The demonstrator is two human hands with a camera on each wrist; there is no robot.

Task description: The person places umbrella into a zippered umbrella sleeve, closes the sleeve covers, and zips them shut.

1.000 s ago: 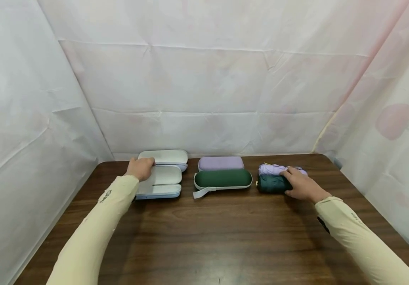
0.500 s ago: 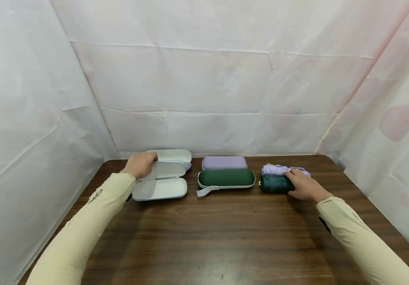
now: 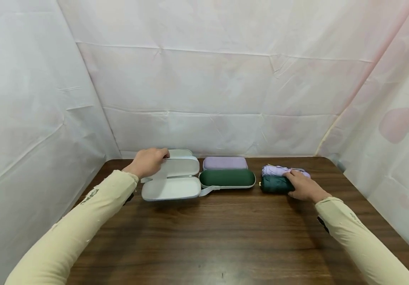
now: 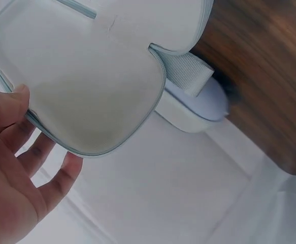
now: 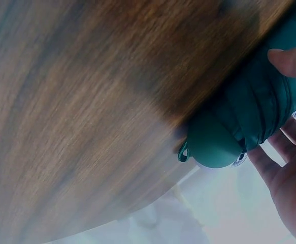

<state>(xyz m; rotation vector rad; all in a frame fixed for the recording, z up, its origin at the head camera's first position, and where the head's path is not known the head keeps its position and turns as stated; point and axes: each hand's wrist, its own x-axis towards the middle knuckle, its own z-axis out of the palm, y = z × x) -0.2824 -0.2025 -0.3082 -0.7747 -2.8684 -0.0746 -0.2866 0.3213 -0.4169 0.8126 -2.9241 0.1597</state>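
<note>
In the head view my left hand (image 3: 149, 162) holds up an unfolded case (image 3: 170, 188) with a pale lining, at the left of the table. The left wrist view shows the thumb over the rim of one half and the fingers behind it; a webbing strap (image 4: 189, 73) sticks out at the case's fold. Behind it lies a second open case (image 3: 181, 152), mostly covered. My right hand (image 3: 304, 186) grips the end of a rolled dark green folding umbrella (image 3: 274, 184) lying on the table. A lilac folding umbrella (image 3: 276, 170) lies just behind that one.
A closed dark green case (image 3: 227, 178) lies mid-table, right beside the held case's edge. Directly behind is a purple case (image 3: 225, 162). White sheeting (image 3: 204, 99) hangs along the back and both sides of the brown wooden table (image 3: 204, 237).
My left hand has raised the front pale-lined case, tilted it toward me and brought it right, up to the green case. My right hand stays on the dark green umbrella.
</note>
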